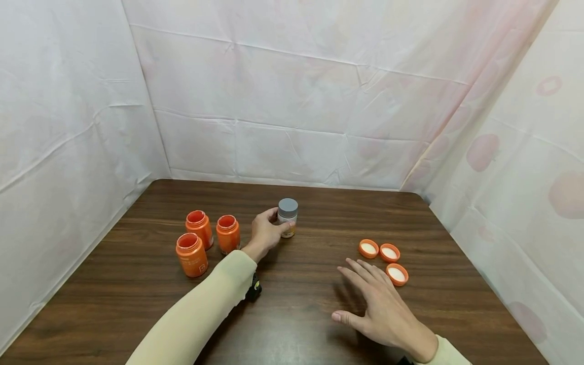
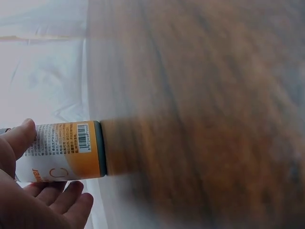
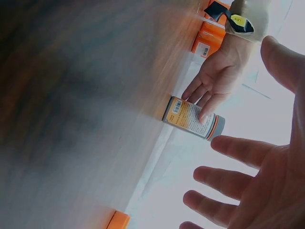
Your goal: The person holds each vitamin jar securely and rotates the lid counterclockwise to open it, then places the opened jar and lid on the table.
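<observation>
A small supplement bottle (image 1: 288, 207) with a grey screw lid stands upright near the middle of the table. My left hand (image 1: 265, 234) holds it from the left, thumb on the near side and fingers behind. In the left wrist view, the bottle (image 2: 71, 152) shows a white and orange label with a barcode and a dark base. My right hand (image 1: 385, 310) hovers above the table at the right, fingers spread and nothing in it. Nearest to it lie orange caps (image 1: 397, 274) with white insides facing up.
Three uncapped orange bottles (image 1: 191, 255) stand grouped at the left, close to my left forearm. The dark wooden table (image 1: 301, 289) ends at pale hanging sheets (image 1: 292, 101) behind and on both sides.
</observation>
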Motion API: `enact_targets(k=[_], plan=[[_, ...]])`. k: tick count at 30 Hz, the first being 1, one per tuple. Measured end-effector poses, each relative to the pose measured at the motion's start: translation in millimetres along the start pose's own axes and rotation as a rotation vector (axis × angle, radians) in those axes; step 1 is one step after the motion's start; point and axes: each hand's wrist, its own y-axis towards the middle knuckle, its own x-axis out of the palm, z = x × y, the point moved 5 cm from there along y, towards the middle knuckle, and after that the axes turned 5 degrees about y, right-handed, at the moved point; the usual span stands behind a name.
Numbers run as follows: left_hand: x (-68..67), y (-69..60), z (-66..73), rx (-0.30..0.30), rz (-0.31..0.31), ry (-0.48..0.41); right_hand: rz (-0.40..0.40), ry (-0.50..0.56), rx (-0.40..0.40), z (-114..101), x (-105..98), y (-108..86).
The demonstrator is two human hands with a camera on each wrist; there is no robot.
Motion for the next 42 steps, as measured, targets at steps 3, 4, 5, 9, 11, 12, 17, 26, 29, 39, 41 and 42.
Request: enact_targets(k=[3, 4, 5, 9, 11, 12, 17, 26, 29, 39, 41, 42], plan=[[-0.1, -1.0, 0.3, 0.010, 0.007, -0.005, 0.000, 0.000, -0.004, 0.0, 0.1, 0.6], [-0.3, -1.7, 0.6, 0.010, 0.008, -0.007, 0.001, 0.001, -0.005, 0.1, 0.1, 0.9], [-0.6, -2.5, 0.8, 0.006, 0.011, -0.009, 0.002, 0.000, -0.006, 0.1, 0.2, 1.2], [-2.3, -5.5, 3.5, 0.006, 0.016, 0.000, 0.002, 0.000, -0.004, 0.0, 0.3, 2.1], [-3.6, -7.0, 5.1, 0.012, 0.018, 0.007, 0.001, 0.000, -0.005, 0.0, 0.4, 2.3], [-4.3, -7.8, 5.9, 0.016, 0.018, 0.011, 0.001, 0.002, -0.005, -0.1, 0.2, 2.4], [-7.7, -12.5, 9.1, 0.037, 0.008, 0.032, -0.001, 0.005, -0.005, -0.2, -0.3, 3.0], [-12.5, -25.1, 16.7, 0.079, -0.013, 0.056, -0.005, 0.007, -0.001, 0.3, -1.0, 3.5], [-13.9, -29.9, 19.2, 0.089, -0.014, 0.055, -0.007, 0.008, 0.000, 0.4, -1.4, 3.5], [-17.5, -45.1, 23.5, 0.129, -0.033, 0.062, -0.008, 0.010, -0.004, -0.4, -1.4, 3.8], [-18.5, -47.9, 24.5, 0.138, -0.037, 0.065, -0.007, 0.010, -0.005, -0.5, -1.4, 4.0], [-19.0, -49.3, 24.9, 0.141, -0.040, 0.064, -0.007, 0.011, -0.005, -0.6, -1.3, 4.1]])
